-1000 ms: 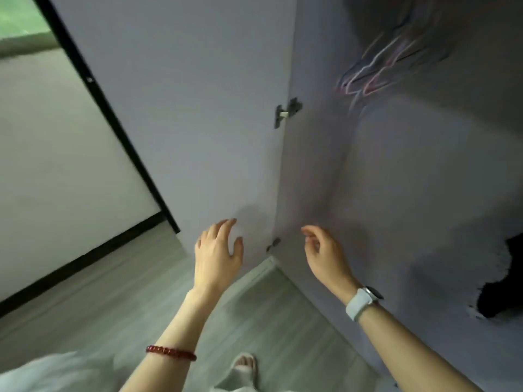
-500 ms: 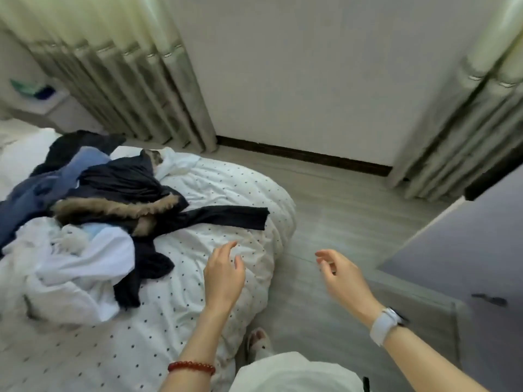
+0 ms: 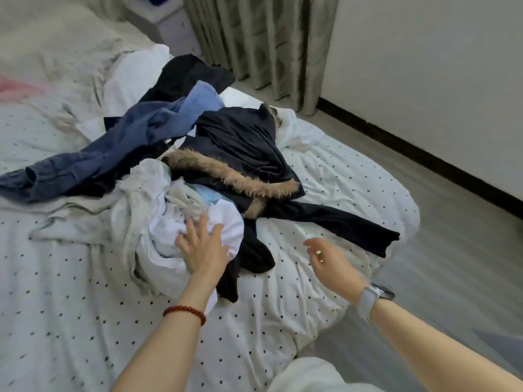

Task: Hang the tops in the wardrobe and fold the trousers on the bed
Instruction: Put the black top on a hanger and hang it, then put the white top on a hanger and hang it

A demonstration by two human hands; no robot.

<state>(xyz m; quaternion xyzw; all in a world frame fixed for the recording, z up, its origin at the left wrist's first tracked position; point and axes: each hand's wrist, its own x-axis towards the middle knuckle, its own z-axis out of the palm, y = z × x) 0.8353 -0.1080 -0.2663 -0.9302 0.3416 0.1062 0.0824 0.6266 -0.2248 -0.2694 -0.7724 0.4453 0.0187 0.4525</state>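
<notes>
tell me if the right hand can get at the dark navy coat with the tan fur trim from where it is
Probably yes. The right hand hovers open over bare dotted bedding, and the dark navy coat with the tan fur trim lies uncovered on top, its sleeve just ahead of the fingers.

left hand [image 3: 204, 250] reached forward, fingers spread and straight, palm down. right hand [image 3: 329, 260] hovered to the side, fingers loosely curled, holding nothing; both forearms extended.
</notes>
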